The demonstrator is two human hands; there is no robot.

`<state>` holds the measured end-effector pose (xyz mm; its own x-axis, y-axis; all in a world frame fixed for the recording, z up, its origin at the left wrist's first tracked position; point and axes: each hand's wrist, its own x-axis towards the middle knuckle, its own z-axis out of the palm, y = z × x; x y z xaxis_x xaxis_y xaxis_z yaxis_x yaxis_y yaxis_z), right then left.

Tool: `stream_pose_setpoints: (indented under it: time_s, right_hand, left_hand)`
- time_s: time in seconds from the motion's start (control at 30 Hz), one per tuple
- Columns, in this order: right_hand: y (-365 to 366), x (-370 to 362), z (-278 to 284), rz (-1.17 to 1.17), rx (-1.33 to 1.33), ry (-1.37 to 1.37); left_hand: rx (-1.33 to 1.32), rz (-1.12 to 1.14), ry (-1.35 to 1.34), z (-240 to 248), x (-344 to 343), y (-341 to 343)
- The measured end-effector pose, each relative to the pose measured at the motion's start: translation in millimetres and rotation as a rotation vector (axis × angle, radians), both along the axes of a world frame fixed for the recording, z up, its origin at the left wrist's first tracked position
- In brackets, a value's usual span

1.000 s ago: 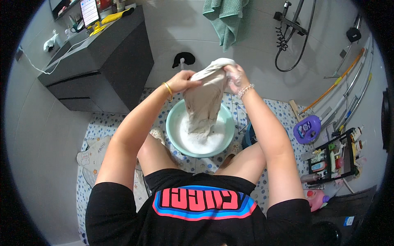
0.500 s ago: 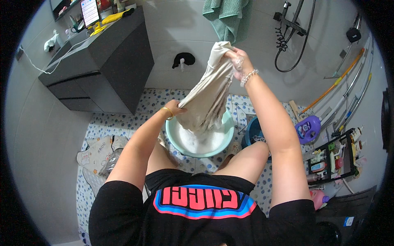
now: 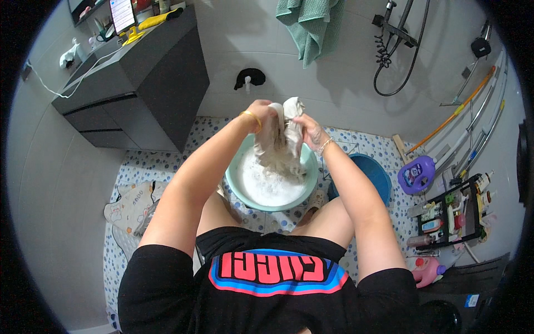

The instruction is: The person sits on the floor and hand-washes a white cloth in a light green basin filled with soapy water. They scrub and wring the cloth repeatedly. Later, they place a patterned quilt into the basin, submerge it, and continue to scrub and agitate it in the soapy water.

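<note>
both hands, left hand (image 3: 260, 114) and right hand (image 3: 306, 129), clench one wet cloth (image 3: 281, 146) over one soapy basin (image 3: 240, 189).

Around you: a dark cabinet (image 3: 150, 83) stands along the wall at the floor's left edge. A green towel (image 3: 308, 28) hangs above. A blue bucket (image 3: 370, 170) and purple jug (image 3: 417, 173) sit toward the dotted floor's (image 3: 139, 167) right edge, beside a black rack (image 3: 453, 214) of bottles.
</note>
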<state>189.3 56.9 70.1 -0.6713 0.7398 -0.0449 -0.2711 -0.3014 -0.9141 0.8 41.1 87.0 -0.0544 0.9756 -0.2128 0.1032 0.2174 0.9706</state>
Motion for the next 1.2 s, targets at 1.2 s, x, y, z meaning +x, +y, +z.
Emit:
stream_pose_setpoints:
  time_s: [1.2]
  right_hand:
    - [34, 46, 61, 0.330, 1.808, -1.581]
  left_hand:
    - [0.058, 0.164, 0.495, -82, -65, -16]
